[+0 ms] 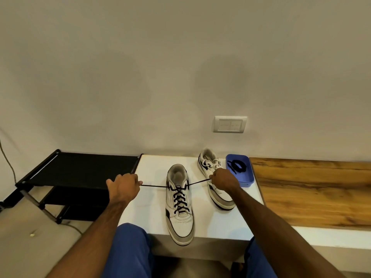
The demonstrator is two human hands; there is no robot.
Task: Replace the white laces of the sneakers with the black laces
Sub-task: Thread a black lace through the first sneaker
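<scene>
I see the near sneaker standing on the white table, toe toward me and hanging slightly over the front edge. Its black lace is crossed up through the eyelets, and both ends run out taut sideways from the top. My left hand pinches the left end with fingers curled, out past the table's left edge, above the black shoe rack. My right hand grips the right end the same way, over the second sneaker.

That second sneaker lies just beside the first, toward the back right, heel near the wall, and carries its white lace. Between it and the table's right edge sits a blue tray holding a coiled spare black lace. Right of the tray a wooden bench top begins, touching the table.

Open tabletop shows on the left of the near sneaker and at the front right corner. My knees in blue trousers press close to the front edge. A wall switch plate sits above the table.
</scene>
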